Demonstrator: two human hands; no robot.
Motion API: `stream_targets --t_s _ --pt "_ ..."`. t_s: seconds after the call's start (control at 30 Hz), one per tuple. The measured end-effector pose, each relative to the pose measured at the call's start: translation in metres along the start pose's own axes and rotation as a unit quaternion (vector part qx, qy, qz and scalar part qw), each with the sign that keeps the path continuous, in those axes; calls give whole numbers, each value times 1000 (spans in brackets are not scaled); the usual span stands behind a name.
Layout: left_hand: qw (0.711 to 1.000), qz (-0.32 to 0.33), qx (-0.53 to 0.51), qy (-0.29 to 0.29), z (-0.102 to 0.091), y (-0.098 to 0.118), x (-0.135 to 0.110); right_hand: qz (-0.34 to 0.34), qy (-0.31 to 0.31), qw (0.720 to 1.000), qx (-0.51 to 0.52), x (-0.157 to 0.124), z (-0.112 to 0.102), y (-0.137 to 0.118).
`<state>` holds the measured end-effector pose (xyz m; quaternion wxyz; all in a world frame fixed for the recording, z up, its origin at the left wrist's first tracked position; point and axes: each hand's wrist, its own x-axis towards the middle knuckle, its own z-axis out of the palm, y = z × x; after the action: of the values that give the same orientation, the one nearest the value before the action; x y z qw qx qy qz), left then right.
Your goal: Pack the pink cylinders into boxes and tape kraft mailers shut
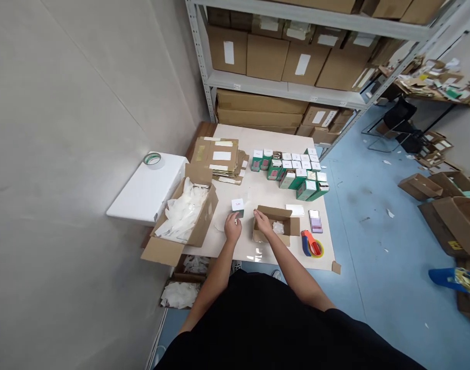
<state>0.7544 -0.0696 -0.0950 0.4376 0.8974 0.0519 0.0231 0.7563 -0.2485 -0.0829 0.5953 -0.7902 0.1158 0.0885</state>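
My left hand is closed at the front of a small green box with a white top, which stands upright on the table. My right hand is over the left side of an open cardboard carton, fingers pressed together. Whatever those fingers pinch is too small to make out. Inside the carton lies some crumpled white wrapping. Right of it are a white card, a stack of purple-and-white packs and a red-and-blue tape dispenser with yellow tape.
Several green-and-white boxes stand in rows at the table's back right. Flattened cardboard lies back left. A larger open carton of white wrapping is at left, beside a white surface with a tape roll. Shelving stands behind.
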Motion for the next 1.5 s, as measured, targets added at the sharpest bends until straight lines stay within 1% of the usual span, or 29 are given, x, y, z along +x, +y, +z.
stream_targets --t_s 0.1,0.17,0.27,0.33,0.4,0.5,0.63,0.77,0.87,0.93,0.97,1.03,1.13,1.27,1.33,1.4,1.5 --pt "1000 -21 -5 13 -18 -6 32 39 3 999 9 23 38 -1" --pt "999 -34 -13 -5 -23 -9 50 53 7 998 19 31 63 -3" --pt "996 -81 -7 -43 -26 -15 69 43 -13 999 20 33 96 -6" --pt "992 -115 13 -57 -28 -20 75 26 -41 999 23 31 111 -7" --pt "990 -122 30 -58 -31 -25 78 21 -63 997 43 29 120 -8" --pt "993 -105 30 -41 -38 -32 80 45 -76 994 61 31 124 -7" --pt "994 -108 16 2 -51 -34 79 79 -53 995 11 34 120 -4" --pt "994 -101 -15 29 -76 -31 71 39 0 999 -18 28 104 -3" --pt "993 -98 -63 23 -96 -26 65 15 60 998 -8 17 80 -10" --pt "991 -92 -96 4 -99 -18 60 6 92 996 16 8 59 -16" --pt "990 -84 -111 -10 -96 -12 57 -3 105 994 31 3 48 -18" --pt "989 -63 -128 -45 -81 1 50 -27 134 989 56 -9 24 -21" --pt "985 -53 -128 -98 -44 26 35 -48 195 978 51 -32 -13 -14" --pt "968 -46 -167 -182 5 57 13 -13 273 961 32 -65 -56 12" --pt "960 -46 -177 -212 24 68 4 6 298 953 56 -78 -70 26" --pt "958 -54 -169 -226 39 75 -3 13 311 946 92 -87 -79 37" --pt "959 -59 -141 -239 52 77 -9 21 310 943 118 -90 -90 51"
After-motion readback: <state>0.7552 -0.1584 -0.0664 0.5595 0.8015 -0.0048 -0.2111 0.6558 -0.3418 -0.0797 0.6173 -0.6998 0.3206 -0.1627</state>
